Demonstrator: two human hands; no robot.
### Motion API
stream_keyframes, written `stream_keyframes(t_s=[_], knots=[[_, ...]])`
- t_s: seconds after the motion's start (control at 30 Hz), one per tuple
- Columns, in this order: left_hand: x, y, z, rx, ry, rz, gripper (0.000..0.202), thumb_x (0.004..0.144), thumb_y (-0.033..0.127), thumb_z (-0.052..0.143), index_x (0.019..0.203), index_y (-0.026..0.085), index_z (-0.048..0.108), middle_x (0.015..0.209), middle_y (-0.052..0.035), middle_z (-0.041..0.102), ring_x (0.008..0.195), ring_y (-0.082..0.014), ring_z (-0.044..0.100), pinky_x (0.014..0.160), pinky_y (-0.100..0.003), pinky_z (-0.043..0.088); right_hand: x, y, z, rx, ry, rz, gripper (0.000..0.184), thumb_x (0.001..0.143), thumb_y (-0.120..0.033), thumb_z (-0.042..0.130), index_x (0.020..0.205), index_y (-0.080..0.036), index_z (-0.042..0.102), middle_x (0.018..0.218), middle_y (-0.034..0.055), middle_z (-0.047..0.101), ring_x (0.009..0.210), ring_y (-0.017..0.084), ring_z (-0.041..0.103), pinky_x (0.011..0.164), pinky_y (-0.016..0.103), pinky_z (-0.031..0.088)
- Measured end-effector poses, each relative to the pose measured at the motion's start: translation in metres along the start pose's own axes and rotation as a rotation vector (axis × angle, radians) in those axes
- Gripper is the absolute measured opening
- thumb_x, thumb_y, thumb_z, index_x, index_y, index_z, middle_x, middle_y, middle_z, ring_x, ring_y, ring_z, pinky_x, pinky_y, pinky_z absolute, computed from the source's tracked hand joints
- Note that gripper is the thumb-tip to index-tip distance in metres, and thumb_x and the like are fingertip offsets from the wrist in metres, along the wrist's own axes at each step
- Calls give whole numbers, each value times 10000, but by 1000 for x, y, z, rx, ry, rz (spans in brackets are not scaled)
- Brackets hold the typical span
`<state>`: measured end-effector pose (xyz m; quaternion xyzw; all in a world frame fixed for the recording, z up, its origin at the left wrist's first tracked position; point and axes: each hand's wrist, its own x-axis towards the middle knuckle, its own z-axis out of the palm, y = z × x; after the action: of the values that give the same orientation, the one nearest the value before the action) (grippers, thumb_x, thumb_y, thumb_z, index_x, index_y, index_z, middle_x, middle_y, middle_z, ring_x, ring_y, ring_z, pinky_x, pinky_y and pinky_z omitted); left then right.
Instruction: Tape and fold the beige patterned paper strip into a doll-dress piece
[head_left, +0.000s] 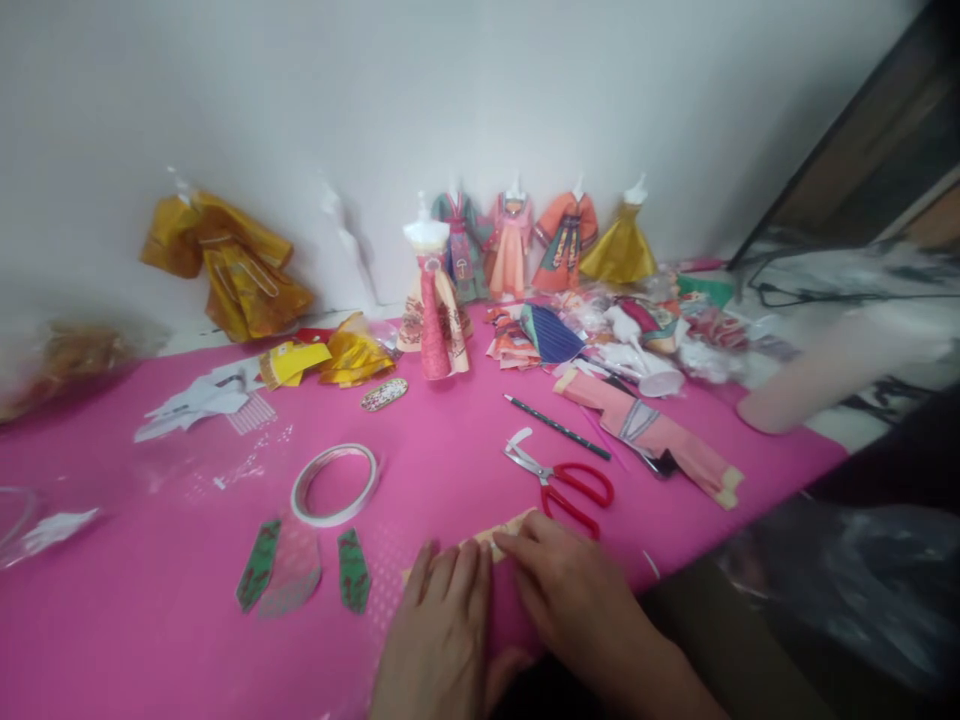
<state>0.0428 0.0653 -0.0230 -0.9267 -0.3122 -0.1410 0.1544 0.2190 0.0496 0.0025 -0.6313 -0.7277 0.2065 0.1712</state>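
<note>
A narrow pale-yellow strip (517, 524), perhaps paper or fabric, lies on the pink tabletop near its front edge. My left hand (435, 625) rests flat across the strip's left part, fingers stretched forward and covering much of it. At the other end, my right hand (570, 590) has its thumb and forefinger closed on the strip. Just beyond the right hand are red-handled scissors (577, 485) with their blades parted. A roll of white tape (334, 484) lies to the left, near green patterned cut pieces (259, 565) and a pink piece (292, 570).
Small dressed mannequins stand along the wall, including one in a red and cream dress (435, 320). Behind the scissors lie a dark pencil (559, 427) and a pink garment (652, 425). Bagged scraps (622, 335) crowd the back right, beside a pale cylinder (825, 370).
</note>
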Motion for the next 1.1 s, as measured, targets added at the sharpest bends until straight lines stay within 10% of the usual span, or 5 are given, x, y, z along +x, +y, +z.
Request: stream_keyframes(t_s=[0.33, 0.67, 1.1], knots=[[-3, -11, 11, 105, 56, 20, 577, 680, 544, 777, 1039, 92, 755, 1012, -149, 788, 855, -344, 697, 817, -495, 482, -6, 123, -81, -221, 510, 695, 403, 900, -374, 503, 1184, -146, 675, 1014, 142, 727, 911, 308, 680, 767, 406, 488], [-19, -19, 35, 40, 23, 22, 602, 837, 600, 645, 1202, 122, 670, 1146, -125, 742, 987, -318, 657, 948, -483, 410, -22, 175, -88, -241, 394, 972, 284, 911, -451, 624, 952, -179, 693, 846, 30, 693, 763, 167, 651, 751, 364, 525], [-22, -24, 44, 105, 68, 72, 569, 877, 610, 578, 1186, 145, 687, 1127, -102, 759, 966, -288, 670, 908, -446, 440, 43, 147, -85, -10, 584, 513, 306, 947, -345, 626, 1198, -169, 618, 1142, 68, 662, 917, 184, 663, 795, 383, 568]])
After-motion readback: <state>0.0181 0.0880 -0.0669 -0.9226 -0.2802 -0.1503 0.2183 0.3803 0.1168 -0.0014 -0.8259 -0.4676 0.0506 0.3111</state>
